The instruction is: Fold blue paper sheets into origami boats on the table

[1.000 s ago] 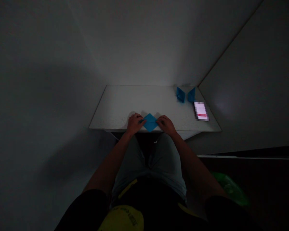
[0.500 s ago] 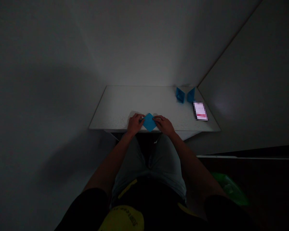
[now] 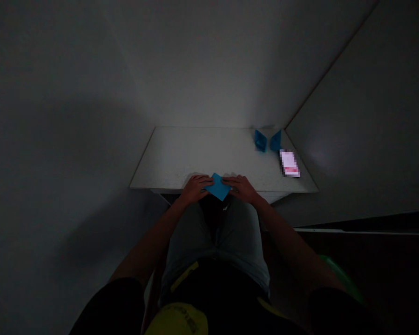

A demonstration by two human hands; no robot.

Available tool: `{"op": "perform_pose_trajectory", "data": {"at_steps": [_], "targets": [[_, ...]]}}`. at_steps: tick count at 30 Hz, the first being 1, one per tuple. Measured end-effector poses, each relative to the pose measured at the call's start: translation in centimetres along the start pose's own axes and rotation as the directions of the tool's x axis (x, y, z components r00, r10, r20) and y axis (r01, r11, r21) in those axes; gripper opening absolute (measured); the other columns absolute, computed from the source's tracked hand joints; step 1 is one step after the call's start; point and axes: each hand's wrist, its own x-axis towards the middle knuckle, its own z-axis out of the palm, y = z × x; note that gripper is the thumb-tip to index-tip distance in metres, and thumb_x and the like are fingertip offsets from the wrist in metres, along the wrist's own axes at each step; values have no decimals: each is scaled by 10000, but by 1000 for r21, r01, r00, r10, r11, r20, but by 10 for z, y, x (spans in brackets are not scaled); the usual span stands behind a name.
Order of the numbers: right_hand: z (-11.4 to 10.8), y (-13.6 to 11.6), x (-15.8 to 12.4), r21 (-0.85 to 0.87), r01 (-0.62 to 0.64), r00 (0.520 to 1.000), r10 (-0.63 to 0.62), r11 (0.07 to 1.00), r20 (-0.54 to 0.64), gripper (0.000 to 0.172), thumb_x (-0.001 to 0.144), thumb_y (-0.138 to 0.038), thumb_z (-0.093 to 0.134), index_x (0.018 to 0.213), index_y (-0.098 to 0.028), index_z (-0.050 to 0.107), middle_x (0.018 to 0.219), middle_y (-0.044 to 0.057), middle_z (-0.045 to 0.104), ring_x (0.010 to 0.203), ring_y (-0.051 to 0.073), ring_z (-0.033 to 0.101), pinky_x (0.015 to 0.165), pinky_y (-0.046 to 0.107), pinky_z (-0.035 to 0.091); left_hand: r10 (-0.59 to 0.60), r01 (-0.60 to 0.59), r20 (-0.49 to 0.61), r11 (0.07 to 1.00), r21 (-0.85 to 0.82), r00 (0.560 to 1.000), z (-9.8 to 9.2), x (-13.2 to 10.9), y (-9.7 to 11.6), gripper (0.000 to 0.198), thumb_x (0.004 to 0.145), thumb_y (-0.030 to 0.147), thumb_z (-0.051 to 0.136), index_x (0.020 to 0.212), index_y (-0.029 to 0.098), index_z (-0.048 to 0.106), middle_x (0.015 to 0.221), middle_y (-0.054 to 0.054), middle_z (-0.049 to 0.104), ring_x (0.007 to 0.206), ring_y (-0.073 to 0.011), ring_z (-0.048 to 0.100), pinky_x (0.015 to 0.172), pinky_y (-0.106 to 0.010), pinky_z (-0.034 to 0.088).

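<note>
A blue folded paper piece, diamond-shaped, sits at the near edge of a small white table, its lower corner hanging past the edge. My left hand grips its left corner with curled fingers. My right hand pinches its right corner. Both hands rest at the table's front edge, above my lap. The scene is dim.
Two finished blue paper figures stand at the table's far right corner. A lit phone lies near the right edge. Walls close in on the left, back and right. A green object sits low on the right.
Both hands and the blue paper have moved toward me, to the table's near edge. The paper looks narrower than a second ago.
</note>
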Motion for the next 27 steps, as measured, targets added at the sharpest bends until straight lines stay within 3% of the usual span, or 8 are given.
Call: {"op": "perform_pose_trajectory", "data": {"at_steps": [2,5,7,10,14,19,25,27], "targets": [[2,2,5,122,-37,999,41,992,-31,318,1039,-444,611,1267,-320,793,1326,67,783,1159,282,725,1012,459,501,-54,51,-40,996,-77,998,1,5,1,263,962,319,706,1206,306,803,1291,-61,786,1252,-264,694,1144,-468,483],[5,6,17,331,-189,959,246,925,-141,401,1026,-581,579,1099,-261,810,994,57,814,895,243,729,878,401,555,-224,181,-161,952,-246,961,2,19,5,284,999,403,653,1186,246,797,1128,-73,811,991,-227,750,941,-369,579],[7,8,25,462,-234,900,370,856,-231,487,973,-684,607,1083,-241,774,925,44,775,847,231,697,823,375,563,-322,227,-217,900,-372,921,1,32,9,365,993,438,649,1269,226,757,1026,-54,805,816,-191,729,788,-314,586],[9,9,35,576,-202,848,435,792,-301,520,935,-726,629,1083,-236,725,911,32,731,833,212,668,799,353,559,-386,236,-233,840,-489,893,0,47,10,421,993,447,629,1340,224,712,833,-9,756,683,-158,677,679,-273,559],[9,12,35,598,-215,843,455,772,-285,456,960,-673,594,1050,-243,716,893,34,709,799,202,647,780,355,556,-396,251,-183,813,-525,900,6,50,7,322,982,387,597,1179,202,771,778,-18,733,699,-162,683,693,-281,560],[10,15,29,592,-215,853,445,777,-273,343,959,-537,570,1016,-251,749,913,44,710,828,205,658,823,373,570,-331,226,-143,845,-485,933,18,44,2,385,832,458,814,1122,209,776,1105,-71,798,905,-194,732,831,-316,590],[11,12,32,611,-225,844,465,759,-266,290,937,-473,572,1041,-251,728,994,51,716,871,208,667,837,372,576,-388,293,-151,853,-432,909,21,50,4,299,890,425,797,1122,240,761,1039,-46,805,942,-211,753,896,-340,582],[14,11,33,624,-221,817,492,749,-301,307,930,-497,607,1105,-258,688,1098,66,704,902,210,666,805,357,577,-404,316,-163,862,-396,900,21,52,7,219,888,377,799,1054,243,749,1005,-32,803,903,-206,752,873,-335,576]]}}
